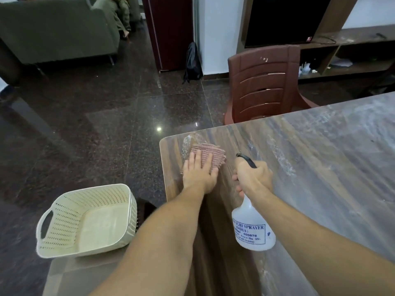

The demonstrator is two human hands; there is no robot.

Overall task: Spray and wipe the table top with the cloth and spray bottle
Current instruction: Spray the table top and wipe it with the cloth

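A wood-grain table top (310,167) fills the right half of the view, with whitish streaks across it. Near its far left corner lies a pinkish ribbed cloth (210,153). My left hand (198,173) presses flat on the cloth's near edge, fingers spread. Just to the right, my right hand (253,178) grips the neck and trigger of a translucent white spray bottle (253,228). The bottle hangs tilted toward me above the table, its black nozzle pointing away to the left. A wet shiny patch (190,142) shows on the table beyond the cloth.
A cream perforated basket (85,221) sits on a low surface left of the table. A brown plastic chair (265,82) stands at the table's far edge. Dark glossy floor lies to the left, with a grey sofa (57,30) and a person's limbs behind it.
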